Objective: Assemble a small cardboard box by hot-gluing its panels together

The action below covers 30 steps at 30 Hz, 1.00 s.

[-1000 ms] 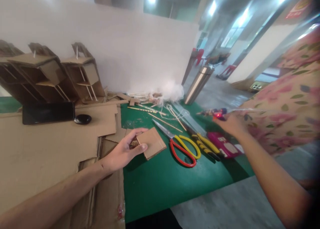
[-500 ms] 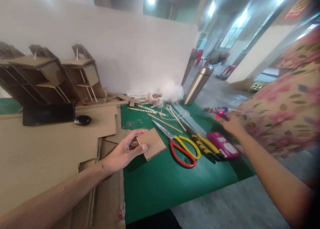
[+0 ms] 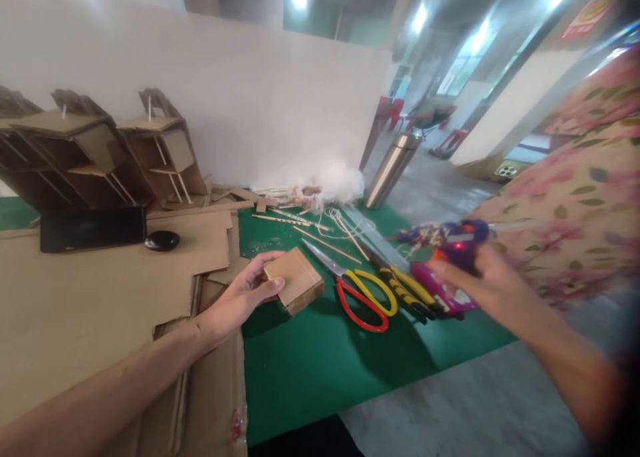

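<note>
My left hand (image 3: 255, 286) grips a small square cardboard box (image 3: 296, 277), thumb on its top face, above the green table. Its right and near sides show brown cardboard edges. My right hand (image 3: 493, 280) is wrapped round a blue and orange hot glue gun (image 3: 459, 242), whose red light glows; its nozzle points left and is smeared by motion. Below the glue gun lies a magenta package (image 3: 443, 290), partly covered by my right hand. Scissors (image 3: 363, 297) with one red and one yellow handle rest between my hands, beside yellow-and-black pliers (image 3: 405, 287).
Cardboard sheets (image 3: 100, 297) cover the left side, bearing a black phone (image 3: 93, 229) and a black mouse (image 3: 162, 240). Cardboard structures (image 3: 160, 150) stand behind. A steel flask (image 3: 393, 170), white fluff (image 3: 343, 182) and thin sticks (image 3: 327, 244) lie farther back. A person in floral clothing (image 3: 575, 217) is at right.
My right hand has brought the glue gun nearer and over the magenta package. The cardboard box in my left hand has tilted, showing more of its side.
</note>
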Tool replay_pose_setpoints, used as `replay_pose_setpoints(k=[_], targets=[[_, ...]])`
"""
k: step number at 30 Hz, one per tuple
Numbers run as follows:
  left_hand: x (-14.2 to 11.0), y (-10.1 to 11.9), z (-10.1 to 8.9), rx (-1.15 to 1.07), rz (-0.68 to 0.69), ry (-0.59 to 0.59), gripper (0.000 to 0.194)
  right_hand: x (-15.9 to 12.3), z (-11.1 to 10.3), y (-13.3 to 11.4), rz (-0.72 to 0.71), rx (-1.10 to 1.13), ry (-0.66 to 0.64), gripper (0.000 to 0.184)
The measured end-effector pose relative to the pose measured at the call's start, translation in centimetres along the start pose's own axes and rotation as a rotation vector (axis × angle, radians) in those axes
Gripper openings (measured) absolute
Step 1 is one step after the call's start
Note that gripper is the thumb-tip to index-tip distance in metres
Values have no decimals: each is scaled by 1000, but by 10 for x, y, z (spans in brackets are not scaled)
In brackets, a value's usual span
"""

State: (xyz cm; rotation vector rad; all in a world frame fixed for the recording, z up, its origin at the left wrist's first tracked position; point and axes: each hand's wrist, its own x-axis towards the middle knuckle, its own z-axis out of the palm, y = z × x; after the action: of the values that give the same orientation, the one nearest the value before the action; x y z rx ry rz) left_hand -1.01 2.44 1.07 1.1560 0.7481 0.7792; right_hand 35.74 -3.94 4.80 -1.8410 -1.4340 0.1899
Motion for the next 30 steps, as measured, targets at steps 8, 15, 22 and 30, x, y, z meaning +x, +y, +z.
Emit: replay_pose_setpoints(k=[8,15,22,30], targets=[[-3,7,7,-40,-29,65,48,-57,44,-62,-29,-77,-144,35],[-4,8,8,-62,-48,86,47,-75,72,-90,-135,-8,-121,32],[-3,6,5,-52,-55,72,44,-78,88,-93,-222,-57,-98,35],[-2,5,5,-34,-54,68,48,-83,94,-89,-255,-58,-79,40]])
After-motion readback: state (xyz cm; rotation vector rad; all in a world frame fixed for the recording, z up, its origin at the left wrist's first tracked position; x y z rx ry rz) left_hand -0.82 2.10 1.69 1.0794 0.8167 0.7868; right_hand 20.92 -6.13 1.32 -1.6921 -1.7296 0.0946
